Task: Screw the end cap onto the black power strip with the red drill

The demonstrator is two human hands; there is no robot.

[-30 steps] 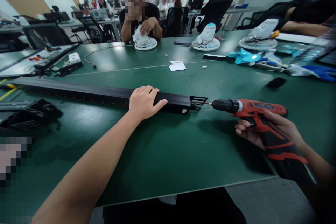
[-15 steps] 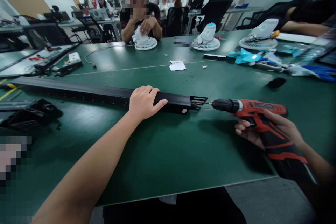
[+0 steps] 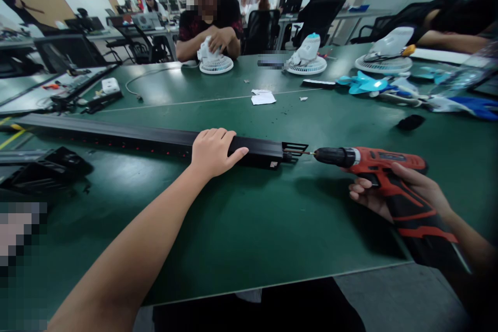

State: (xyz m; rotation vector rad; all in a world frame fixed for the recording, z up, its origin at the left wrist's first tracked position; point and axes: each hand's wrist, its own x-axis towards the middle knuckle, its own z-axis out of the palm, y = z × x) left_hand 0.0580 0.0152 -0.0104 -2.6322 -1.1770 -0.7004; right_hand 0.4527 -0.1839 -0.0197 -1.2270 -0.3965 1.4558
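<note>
A long black power strip (image 3: 128, 137) lies across the green table (image 3: 241, 218). My left hand (image 3: 213, 152) is wrapped over it near its right end, pressing it down. My right hand (image 3: 404, 192) grips the handle of a red and black cordless drill (image 3: 373, 163). The drill lies level, and its bit touches the bracket (image 3: 294, 149) at the strip's right end.
Another person sits across the table, hands on a small white fan (image 3: 215, 61). Two more white fans (image 3: 307, 57) stand further right, with blue plastic parts (image 3: 361, 84) and paper scraps (image 3: 263, 97). Black parts (image 3: 42, 166) lie at the left. The table's front edge is close.
My hands, the drill and the strip have stayed put. The person across the table has lowered a hand from the face to the fan.
</note>
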